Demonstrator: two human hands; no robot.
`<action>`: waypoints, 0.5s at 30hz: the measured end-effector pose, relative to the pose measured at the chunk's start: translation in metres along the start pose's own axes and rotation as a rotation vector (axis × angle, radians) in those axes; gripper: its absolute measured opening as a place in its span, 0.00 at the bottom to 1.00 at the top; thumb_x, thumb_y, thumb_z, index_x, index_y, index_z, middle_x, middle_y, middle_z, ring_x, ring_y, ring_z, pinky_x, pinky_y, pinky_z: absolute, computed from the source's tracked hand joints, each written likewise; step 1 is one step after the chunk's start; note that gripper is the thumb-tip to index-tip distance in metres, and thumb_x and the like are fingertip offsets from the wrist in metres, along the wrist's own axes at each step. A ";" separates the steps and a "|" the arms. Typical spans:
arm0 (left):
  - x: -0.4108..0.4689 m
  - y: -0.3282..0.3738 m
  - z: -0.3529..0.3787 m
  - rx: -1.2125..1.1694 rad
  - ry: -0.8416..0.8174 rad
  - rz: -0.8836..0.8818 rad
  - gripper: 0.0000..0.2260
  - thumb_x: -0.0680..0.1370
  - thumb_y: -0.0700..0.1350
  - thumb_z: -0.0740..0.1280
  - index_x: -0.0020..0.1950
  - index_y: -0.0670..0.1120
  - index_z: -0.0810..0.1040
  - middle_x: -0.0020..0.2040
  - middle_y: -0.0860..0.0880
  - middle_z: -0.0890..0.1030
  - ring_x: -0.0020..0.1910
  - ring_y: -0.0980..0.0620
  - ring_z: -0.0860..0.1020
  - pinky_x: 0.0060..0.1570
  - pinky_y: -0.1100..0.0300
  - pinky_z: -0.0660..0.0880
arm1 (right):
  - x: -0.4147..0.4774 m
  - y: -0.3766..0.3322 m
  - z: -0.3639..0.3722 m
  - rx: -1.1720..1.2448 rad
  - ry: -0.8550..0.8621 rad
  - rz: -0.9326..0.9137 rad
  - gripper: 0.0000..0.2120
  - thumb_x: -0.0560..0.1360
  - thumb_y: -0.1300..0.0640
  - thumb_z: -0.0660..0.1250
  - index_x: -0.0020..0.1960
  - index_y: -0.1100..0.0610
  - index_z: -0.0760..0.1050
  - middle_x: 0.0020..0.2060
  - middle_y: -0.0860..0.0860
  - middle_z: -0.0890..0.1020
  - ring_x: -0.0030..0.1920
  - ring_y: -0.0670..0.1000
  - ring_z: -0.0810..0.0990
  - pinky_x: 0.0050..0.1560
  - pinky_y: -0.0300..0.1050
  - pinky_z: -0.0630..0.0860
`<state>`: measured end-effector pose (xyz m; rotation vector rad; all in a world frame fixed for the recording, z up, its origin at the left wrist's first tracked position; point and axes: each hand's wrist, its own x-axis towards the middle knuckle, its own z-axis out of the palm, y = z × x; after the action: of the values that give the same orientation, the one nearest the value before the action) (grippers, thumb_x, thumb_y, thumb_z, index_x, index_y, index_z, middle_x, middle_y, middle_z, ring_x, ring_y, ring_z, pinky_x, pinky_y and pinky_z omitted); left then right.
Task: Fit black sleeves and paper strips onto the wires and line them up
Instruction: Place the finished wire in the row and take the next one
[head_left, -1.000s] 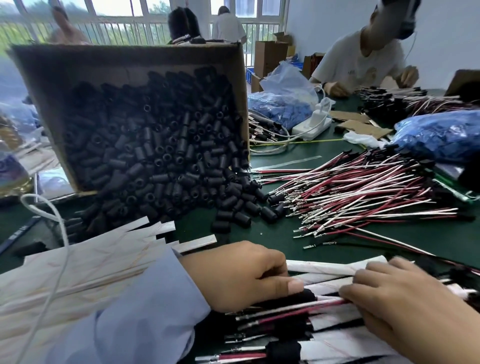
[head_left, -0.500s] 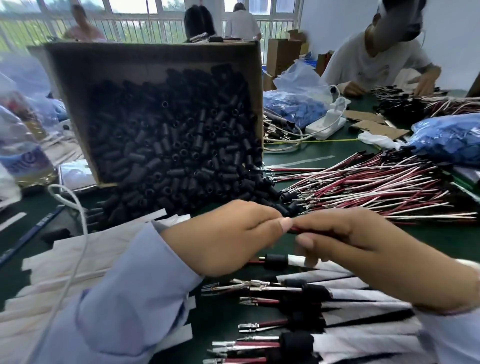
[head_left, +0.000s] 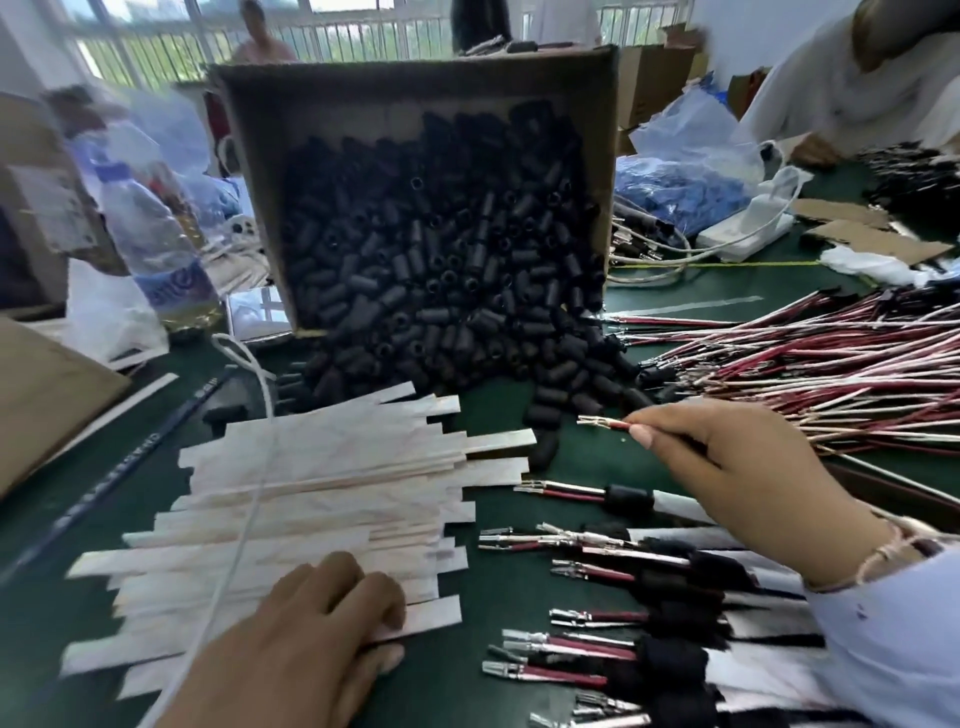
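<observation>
A red-and-white wire (head_left: 618, 425) with metal terminals is pinched by the right hand (head_left: 727, 467) at four o'clock; flat, pale paper strips (head_left: 322, 493) are gripped by the left hand (head_left: 311, 639) at seven.

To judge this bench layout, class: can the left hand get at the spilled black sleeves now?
Probably yes. Only the flat paper strips lie between the left hand and the black sleeves, though its fingers seem to pinch a strip.
</observation>
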<state>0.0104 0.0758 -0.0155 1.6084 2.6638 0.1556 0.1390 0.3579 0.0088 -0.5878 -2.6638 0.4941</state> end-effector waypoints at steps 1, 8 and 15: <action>-0.003 0.001 0.000 -0.058 0.057 0.005 0.08 0.74 0.60 0.66 0.43 0.60 0.69 0.40 0.61 0.71 0.36 0.63 0.70 0.23 0.68 0.72 | 0.000 0.000 0.002 0.001 -0.008 0.000 0.14 0.78 0.47 0.60 0.49 0.51 0.82 0.39 0.48 0.84 0.43 0.51 0.80 0.45 0.52 0.76; 0.011 0.003 -0.003 0.061 0.116 0.123 0.11 0.69 0.57 0.61 0.34 0.53 0.77 0.33 0.57 0.75 0.29 0.58 0.75 0.22 0.68 0.69 | -0.003 0.005 0.003 0.052 -0.026 -0.015 0.14 0.78 0.47 0.60 0.48 0.53 0.82 0.37 0.48 0.83 0.40 0.47 0.80 0.44 0.51 0.77; 0.029 0.014 -0.034 -0.147 0.096 0.117 0.14 0.71 0.60 0.47 0.43 0.58 0.70 0.38 0.59 0.76 0.35 0.62 0.76 0.33 0.67 0.72 | -0.006 0.006 -0.002 0.069 0.050 -0.033 0.12 0.77 0.46 0.61 0.47 0.47 0.83 0.32 0.44 0.81 0.37 0.42 0.78 0.39 0.47 0.76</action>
<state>0.0066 0.1053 0.0201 1.7515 2.5555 0.4313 0.1470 0.3607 0.0059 -0.5277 -2.5939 0.5525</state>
